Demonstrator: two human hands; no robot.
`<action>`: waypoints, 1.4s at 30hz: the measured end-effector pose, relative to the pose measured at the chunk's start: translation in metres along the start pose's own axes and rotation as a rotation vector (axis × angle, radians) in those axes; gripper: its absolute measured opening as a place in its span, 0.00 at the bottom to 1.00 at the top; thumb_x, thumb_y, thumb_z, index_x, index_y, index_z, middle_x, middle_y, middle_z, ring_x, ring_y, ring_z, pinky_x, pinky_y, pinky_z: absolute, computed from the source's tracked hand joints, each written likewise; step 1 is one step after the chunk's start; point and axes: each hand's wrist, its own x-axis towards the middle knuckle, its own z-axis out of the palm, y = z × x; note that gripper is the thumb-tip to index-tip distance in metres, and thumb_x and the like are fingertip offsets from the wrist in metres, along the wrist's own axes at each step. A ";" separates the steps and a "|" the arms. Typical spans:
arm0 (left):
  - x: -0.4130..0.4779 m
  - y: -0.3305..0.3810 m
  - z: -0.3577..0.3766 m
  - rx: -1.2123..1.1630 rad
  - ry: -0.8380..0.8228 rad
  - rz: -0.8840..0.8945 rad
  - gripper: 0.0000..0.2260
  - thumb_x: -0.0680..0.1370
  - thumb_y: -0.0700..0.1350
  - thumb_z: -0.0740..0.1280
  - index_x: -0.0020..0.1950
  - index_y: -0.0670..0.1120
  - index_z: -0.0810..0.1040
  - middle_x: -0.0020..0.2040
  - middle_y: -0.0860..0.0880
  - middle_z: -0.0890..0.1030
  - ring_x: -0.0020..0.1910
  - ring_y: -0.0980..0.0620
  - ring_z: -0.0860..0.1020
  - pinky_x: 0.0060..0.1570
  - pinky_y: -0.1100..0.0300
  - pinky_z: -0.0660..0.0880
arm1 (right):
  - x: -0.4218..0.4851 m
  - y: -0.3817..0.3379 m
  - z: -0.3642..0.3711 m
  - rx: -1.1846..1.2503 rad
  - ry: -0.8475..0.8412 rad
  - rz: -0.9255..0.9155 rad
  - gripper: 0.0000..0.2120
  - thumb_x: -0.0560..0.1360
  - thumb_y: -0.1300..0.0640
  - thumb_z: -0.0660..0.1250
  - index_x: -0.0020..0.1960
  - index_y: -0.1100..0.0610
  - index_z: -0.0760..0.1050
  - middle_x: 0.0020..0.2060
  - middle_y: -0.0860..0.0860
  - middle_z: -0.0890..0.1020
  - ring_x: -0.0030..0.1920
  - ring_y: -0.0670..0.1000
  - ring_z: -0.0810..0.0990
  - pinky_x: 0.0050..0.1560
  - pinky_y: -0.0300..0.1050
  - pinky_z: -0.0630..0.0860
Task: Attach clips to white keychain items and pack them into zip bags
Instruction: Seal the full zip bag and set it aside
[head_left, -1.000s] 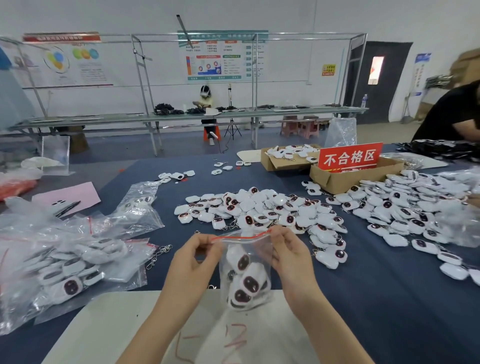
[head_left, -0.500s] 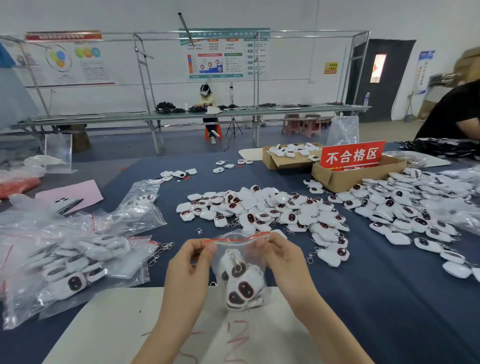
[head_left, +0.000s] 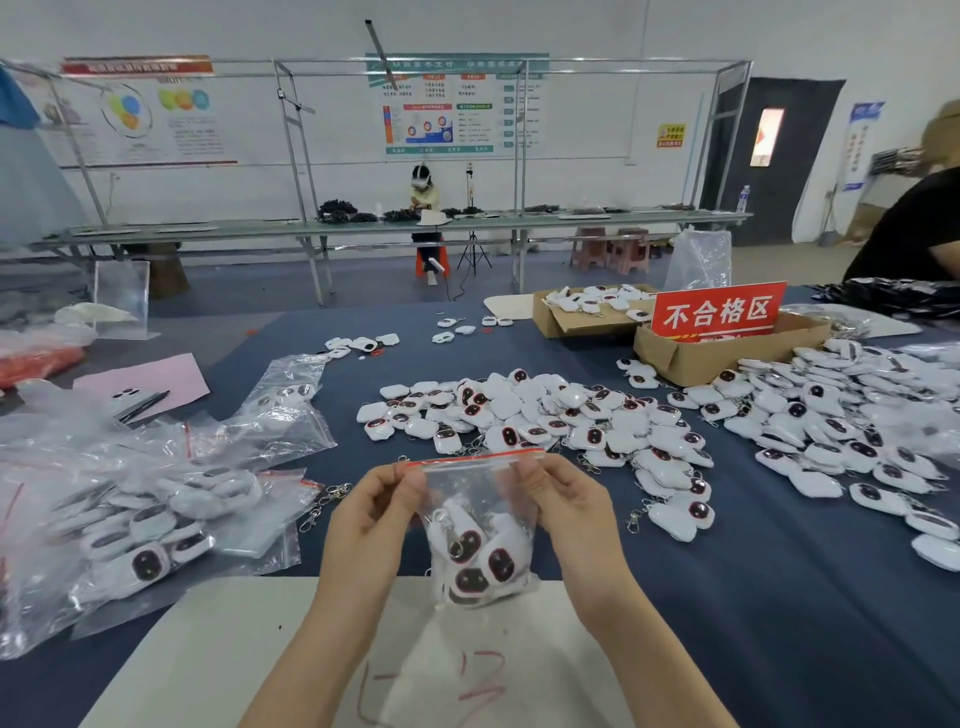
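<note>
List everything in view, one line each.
zip bag: one, clear with red strip, held over board
bagged keychains: several, white, inside zip bag
loose keychains: many, white, piles centre and right on cloth
filled bags: several, clear, left
boxes: two, brown, far right
sign: one, red, in nearer box
paper: one, pink, far left
board: one, white, near edge
cloth: one, dark blue, over table
left hand, right hand: bare, pinching zip bag's top
</note>
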 end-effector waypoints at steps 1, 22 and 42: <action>0.003 -0.003 0.001 -0.035 -0.008 -0.027 0.12 0.72 0.58 0.70 0.47 0.51 0.84 0.44 0.48 0.85 0.45 0.51 0.81 0.53 0.54 0.78 | 0.002 0.001 0.002 -0.001 -0.007 -0.010 0.12 0.78 0.49 0.68 0.49 0.58 0.83 0.46 0.54 0.87 0.48 0.51 0.85 0.48 0.39 0.80; 0.016 -0.024 0.001 -0.164 0.037 -0.031 0.15 0.75 0.57 0.73 0.49 0.46 0.84 0.47 0.45 0.85 0.45 0.50 0.80 0.52 0.51 0.75 | 0.028 0.027 0.021 0.019 -0.112 0.054 0.20 0.69 0.34 0.72 0.48 0.50 0.85 0.45 0.55 0.87 0.45 0.55 0.86 0.46 0.45 0.82; 0.004 -0.006 0.011 -0.042 -0.026 0.088 0.09 0.75 0.51 0.69 0.46 0.47 0.85 0.43 0.48 0.86 0.41 0.57 0.83 0.41 0.70 0.76 | 0.027 0.032 0.014 -0.003 -0.120 0.007 0.24 0.68 0.31 0.73 0.49 0.51 0.85 0.45 0.56 0.87 0.49 0.61 0.86 0.55 0.61 0.82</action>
